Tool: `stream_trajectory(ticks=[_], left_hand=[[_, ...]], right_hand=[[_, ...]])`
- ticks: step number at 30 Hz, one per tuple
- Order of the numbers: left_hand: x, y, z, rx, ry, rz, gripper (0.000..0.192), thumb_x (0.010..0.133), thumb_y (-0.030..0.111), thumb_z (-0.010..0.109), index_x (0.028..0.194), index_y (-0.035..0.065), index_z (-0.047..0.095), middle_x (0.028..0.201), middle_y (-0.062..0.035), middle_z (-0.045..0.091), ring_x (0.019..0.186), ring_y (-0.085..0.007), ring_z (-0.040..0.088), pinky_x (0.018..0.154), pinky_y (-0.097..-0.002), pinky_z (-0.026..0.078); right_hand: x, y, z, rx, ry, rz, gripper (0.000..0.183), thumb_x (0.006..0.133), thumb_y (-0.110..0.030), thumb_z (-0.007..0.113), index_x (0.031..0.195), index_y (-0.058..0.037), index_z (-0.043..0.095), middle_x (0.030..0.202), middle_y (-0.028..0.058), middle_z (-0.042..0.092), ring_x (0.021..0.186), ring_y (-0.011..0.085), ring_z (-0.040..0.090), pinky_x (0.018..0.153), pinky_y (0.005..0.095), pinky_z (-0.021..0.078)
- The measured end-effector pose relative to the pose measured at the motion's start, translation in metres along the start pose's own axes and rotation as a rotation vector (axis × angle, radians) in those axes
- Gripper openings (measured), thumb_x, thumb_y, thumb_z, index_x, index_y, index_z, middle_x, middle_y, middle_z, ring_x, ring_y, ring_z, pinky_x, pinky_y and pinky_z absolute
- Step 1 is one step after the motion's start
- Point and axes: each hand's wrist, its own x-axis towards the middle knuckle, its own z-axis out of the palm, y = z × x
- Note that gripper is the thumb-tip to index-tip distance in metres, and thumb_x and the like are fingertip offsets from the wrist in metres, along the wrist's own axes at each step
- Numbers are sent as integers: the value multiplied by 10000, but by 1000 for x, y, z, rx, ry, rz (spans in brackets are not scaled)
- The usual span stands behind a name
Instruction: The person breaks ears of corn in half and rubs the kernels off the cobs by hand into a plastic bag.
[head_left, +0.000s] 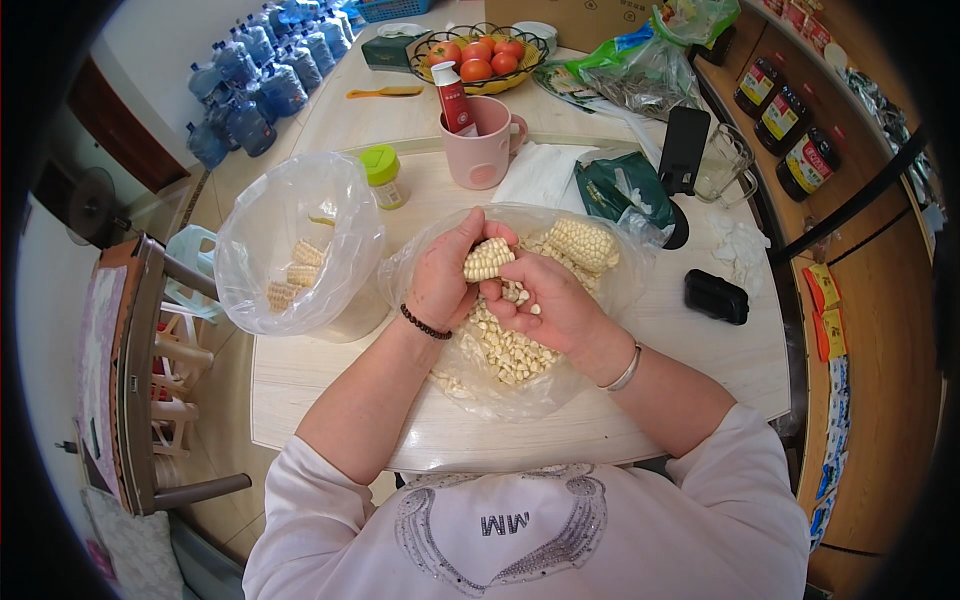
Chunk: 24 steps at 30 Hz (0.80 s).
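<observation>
My left hand (447, 262) grips a short piece of white corn cob (489, 259) that has rows of kernels on it. Against the cob's right end rests the thumb of my right hand (559, 300), and its curled fingers cradle a few loose kernels (516, 294). Both hands are above a spread clear plastic bag (540, 401) on the table. A heap of loose corn kernels (517, 352) lies on the bag, partly hidden by my hands. Behind my right hand, a larger piece of corn (585, 244) rests on the heap.
To the left, an open plastic bag (247, 225) contains several bare cob pieces (300, 274). A green-lidded jar (384, 176), a pink mug (476, 161) and a tomato basket (540, 60) stand farther back. At right are a black case (716, 296), a phone stand (682, 154) and a glass mug (724, 169).
</observation>
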Motion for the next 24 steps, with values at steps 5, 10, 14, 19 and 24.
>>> stream_trajectory(ticks=[5,10,14,19,24], left_hand=[[-2,4,-9,31,-145,-29,428,990,347,355,923,-9,582,767,-75,606,566,-120,567,497,-212,476],[2,-1,-11,23,-108,-12,426,990,347,354,925,-8,583,779,-78,609,584,-119,571,512,-210,478],[-2,4,-7,17,-132,-30,422,989,346,359,928,-6,583,799,-83,614,626,-123,575,556,-222,485],[-2,3,-1,31,-82,-13,425,988,350,358,919,-3,585,776,-86,613,552,-124,551,509,-221,466],[-1,1,-5,69,-31,0,433,989,352,349,909,-2,584,737,-84,606,459,-124,530,443,-215,450]], right_hand=[[0,1,-1,-42,-15,4,120,832,-66,456,938,-28,495,788,76,515,592,109,453,407,186,295],[-1,-1,1,-40,-42,-13,106,834,-49,469,935,-20,486,791,80,514,590,110,480,408,177,294],[-2,-1,3,6,27,6,109,865,-95,481,954,-34,487,789,74,519,590,108,472,410,178,295],[0,2,1,-48,23,-13,115,872,-103,466,972,-47,484,784,72,521,587,107,458,409,180,289],[0,1,2,-32,26,-16,144,839,-55,459,980,-34,483,792,74,513,575,106,444,406,186,284]])
